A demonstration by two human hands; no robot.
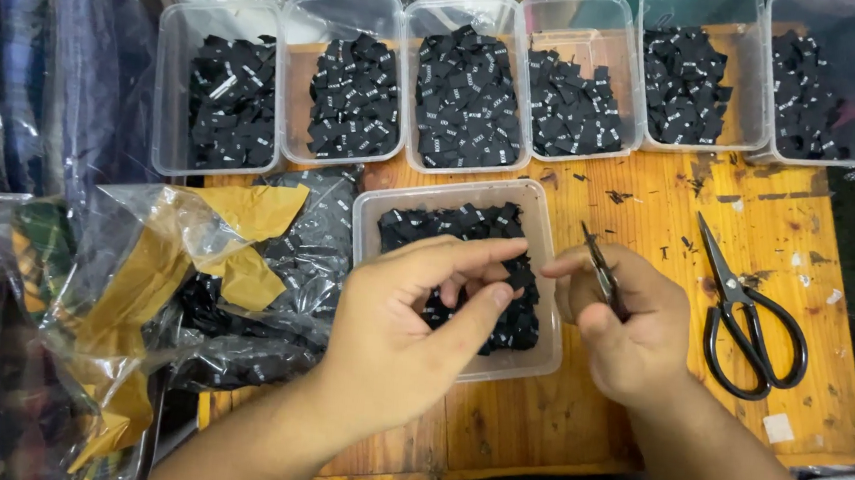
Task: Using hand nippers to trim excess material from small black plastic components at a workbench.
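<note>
Row of six tubs (pixel 468 88) at table (pixel 650 215) rear; seventh tub (pixel 547 248) in front, centre; bags (pixel 194 274) left; scissors (pixel 753 313) right.

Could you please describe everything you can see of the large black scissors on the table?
The large black scissors lie flat on the orange wooden table, right of the right hand, which does not touch them. Two dark metal blades, nearly closed, point up-left; two black loop handles lie toward the lower right. Small black scraps lie around them.

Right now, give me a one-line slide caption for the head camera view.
Left hand pinches a small black label over a clear tub while right hand holds snips; black scissors lie alongside.
</note>
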